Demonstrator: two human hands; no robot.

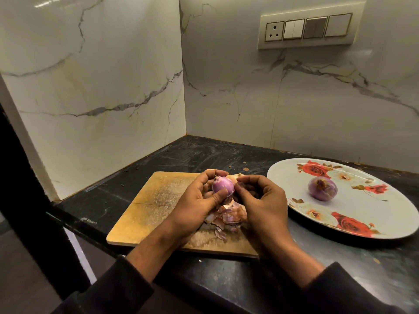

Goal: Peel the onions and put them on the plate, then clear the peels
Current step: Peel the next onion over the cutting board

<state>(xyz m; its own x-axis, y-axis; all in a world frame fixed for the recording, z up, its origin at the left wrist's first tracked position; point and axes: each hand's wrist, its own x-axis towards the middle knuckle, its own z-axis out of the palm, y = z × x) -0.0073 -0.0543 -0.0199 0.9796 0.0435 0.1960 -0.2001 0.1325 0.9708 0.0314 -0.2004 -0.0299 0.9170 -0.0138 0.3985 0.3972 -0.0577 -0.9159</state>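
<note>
The left hand (199, 200) grips the onion (222, 186) above the cutting board (145, 207), so the peels (226, 217) fall there. The right hand (260, 196) pinches skin at its side. One peeled onion (322, 188) lies on the plate (283, 177), beside the board on the table (226, 279).

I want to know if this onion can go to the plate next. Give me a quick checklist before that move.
1. Onion held firmly by left hand: ok.
2. Skin all off: cannot tell; right hand covers one side.
3. Plate has free room beside the peeled onion: ok.
4. Path to the plate unobstructed: ok.
5. Peels cleared from cutting board: not ok.
</note>
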